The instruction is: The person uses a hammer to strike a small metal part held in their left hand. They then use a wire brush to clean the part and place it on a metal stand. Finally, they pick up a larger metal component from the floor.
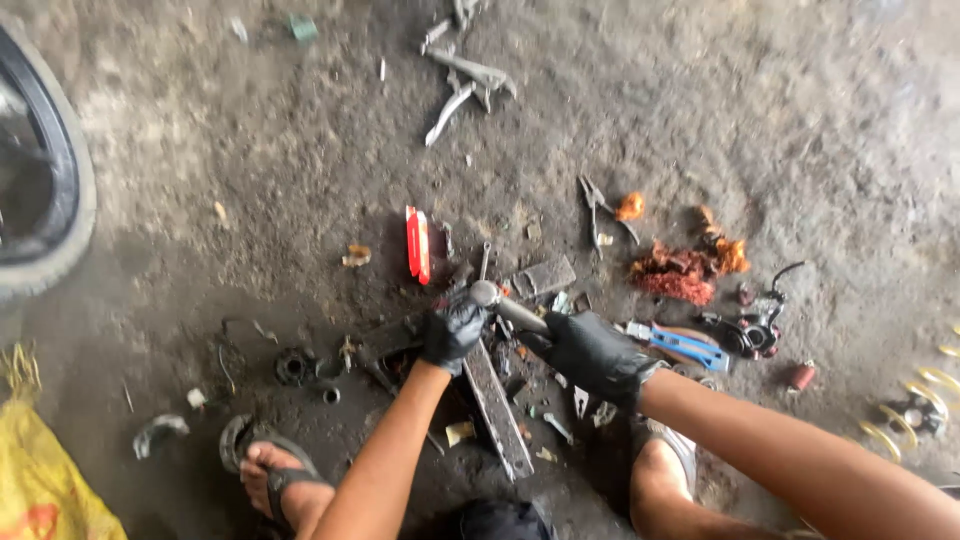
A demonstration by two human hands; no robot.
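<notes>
On the dirt floor: a person squats in sandals, both hands in black gloves, over a scatter of metal parts.
Left hand [452,335]: fingers curled down on a small dark part — its shape is hidden under the glove — at the upper end of a flat metal bar [497,410].
Right hand [592,352]: closed around the handle of a hammer [505,305], whose rounded grey steel head sits just above the left hand.
Hammer look: worn, dull metal head; the shaft runs slantwise down to the right into the glove.
Metal bar: long, narrow, grimy, lying slantwise between the two feet, its far end under the left hand.
Nearby, right: a blue-handled tool [685,347] just beyond the right hand, clumps of orange-red wire [680,275], pliers [597,212].
Nearby, above: a red plastic piece [417,243] lies apart from the hands.
Left edge: a black tyre [55,190] and a yellow sack [40,480].
</notes>
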